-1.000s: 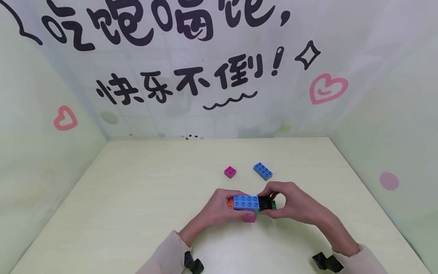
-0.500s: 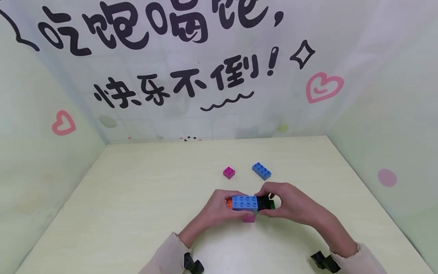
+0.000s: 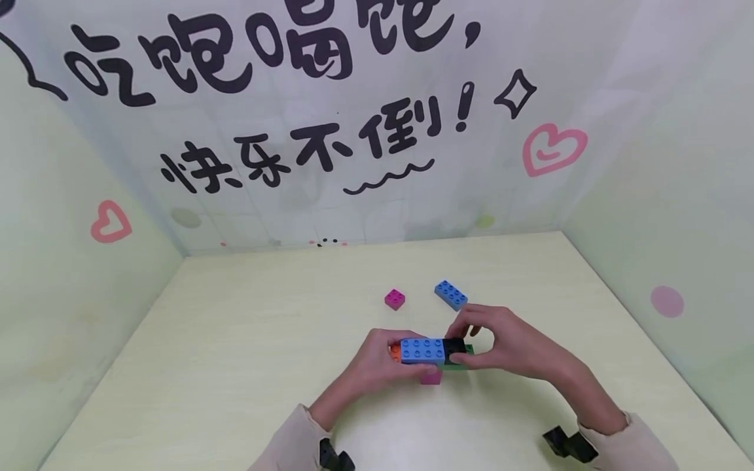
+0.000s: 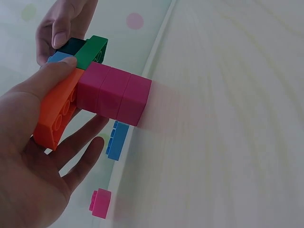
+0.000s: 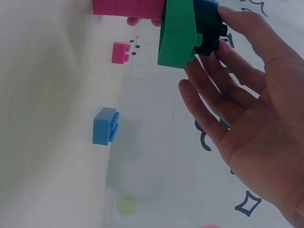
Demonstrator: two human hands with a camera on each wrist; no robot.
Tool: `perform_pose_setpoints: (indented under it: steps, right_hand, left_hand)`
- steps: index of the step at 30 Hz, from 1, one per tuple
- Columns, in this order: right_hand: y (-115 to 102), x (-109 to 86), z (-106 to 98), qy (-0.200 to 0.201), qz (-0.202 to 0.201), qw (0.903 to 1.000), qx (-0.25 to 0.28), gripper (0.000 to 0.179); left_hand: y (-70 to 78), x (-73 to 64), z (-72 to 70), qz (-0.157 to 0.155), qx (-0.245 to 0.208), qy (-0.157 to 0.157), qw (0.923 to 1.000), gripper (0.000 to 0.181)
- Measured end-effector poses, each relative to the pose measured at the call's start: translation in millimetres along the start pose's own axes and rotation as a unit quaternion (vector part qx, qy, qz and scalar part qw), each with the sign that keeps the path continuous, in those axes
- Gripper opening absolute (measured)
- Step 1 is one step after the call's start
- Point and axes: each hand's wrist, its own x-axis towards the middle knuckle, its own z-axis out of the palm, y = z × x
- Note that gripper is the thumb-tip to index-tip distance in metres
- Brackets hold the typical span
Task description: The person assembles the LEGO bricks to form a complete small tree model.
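Observation:
In the head view, a T-shaped build of toy building bricks stands between my hands. A blue brick (image 3: 422, 351) and a black brick (image 3: 454, 348) lie side by side on top. Under them are an orange brick (image 4: 57, 109) and a green brick (image 5: 176, 35), carried on a column of pink bricks (image 4: 114, 92). My left hand (image 3: 383, 358) grips the orange and blue end, thumb on the near side. With thumb and fingertips my right hand (image 3: 506, 340) pinches the black brick. Whether the column's foot touches the table cannot be told.
Beyond the hands, a small pink brick (image 3: 394, 299) and a loose blue brick (image 3: 451, 295) lie on the pale table (image 3: 235, 366). Printed walls (image 3: 365, 216) enclose the table at the back and both sides.
My right hand has shifted slightly on the black brick, its thumb now against the near face, and more green shows beneath. The left hand keeps its grip. The head view has tilted a little.

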Motion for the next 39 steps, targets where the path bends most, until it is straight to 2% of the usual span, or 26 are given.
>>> perform_pose_setpoints:
  steps: [9, 14, 18, 20, 23, 25, 27, 31, 33, 39]
  right_hand:
    - [0.1, -0.2, -1.0, -0.008, 0.032, 0.9994, 0.011, 0.021]
    - [-4.6, 8.4, -4.6, -0.016, 0.032, 0.9993, 0.013, 0.022]
    - [1.1, 10.0, -4.7, -0.023, 0.028, 0.9988, 0.034, 0.022]
    - [8.8, 9.4, -5.4, -0.013, 0.035, 0.9985, 0.039, 0.022]
    - [25.7, 11.0, -5.8, 0.034, 0.065, 0.9973, 0.006, 0.023]
    - [39.5, 14.0, -3.7, 0.073, 0.103, 0.9909, -0.046, 0.028]
    - [54.3, 17.4, 0.6, 0.097, 0.151, 0.9792, -0.095, 0.034]
    - [76.6, 24.1, 9.9, 0.085, 0.232, 0.9576, -0.148, 0.048]
    - [82.9, 27.4, 12.9, 0.076, 0.249, 0.9526, -0.157, 0.051]
    - [87.7, 37.0, 14.2, 0.085, 0.257, 0.9487, -0.163, 0.044]
  left_hand:
    - [-1.5, 3.2, -0.2, -0.008, 0.002, -0.003, 1.0, 0.037]
    - [-0.5, 3.7, -6.9, -0.007, -0.003, 0.006, 1.0, 0.035]
    - [-2.6, 1.9, -7.1, -0.004, -0.005, 0.007, 1.0, 0.035]
    - [-3.0, 0.8, -6.0, -0.002, -0.009, 0.002, 1.0, 0.035]
    - [-1.7, -0.5, -4.0, -0.007, -0.012, -0.005, 0.9999, 0.036]
    - [-1.2, -0.6, -2.1, -0.015, -0.019, -0.011, 0.9996, 0.036]
    - [-1.4, -0.4, 0.4, -0.024, -0.025, -0.018, 0.9993, 0.036]
    - [-1.7, 0.6, 3.3, -0.025, -0.034, -0.03, 0.9987, 0.034]
    - [-1.8, 0.9, 2.8, -0.021, -0.033, -0.031, 0.9988, 0.033]
    - [-2.1, 0.7, -2.5, -0.019, -0.027, -0.02, 0.9993, 0.034]
